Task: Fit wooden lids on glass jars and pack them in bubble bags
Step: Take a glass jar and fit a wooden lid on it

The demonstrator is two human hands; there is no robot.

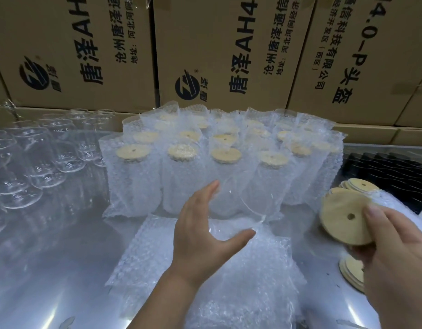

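My left hand (200, 231) grips a clear glass jar (236, 205) above the table's middle, fingers on its far side and thumb on the near side. The jar is blurred and hard to make out against the bags behind it. My right hand (395, 257) pinches a round wooden lid (340, 217) with a small centre hole, tilted on edge to the right of the jar and apart from it. Under my left hand lies a flat pile of empty bubble bags (205, 276).
Several lidded jars in bubble bags (181, 169) stand in rows behind my hands. Bare glass jars (39, 157) crowd the left of the metal table (51, 257). More wooden lids (352, 274) are stacked at the right, near a black tray (390, 172). Cardboard boxes (217, 48) wall the back.
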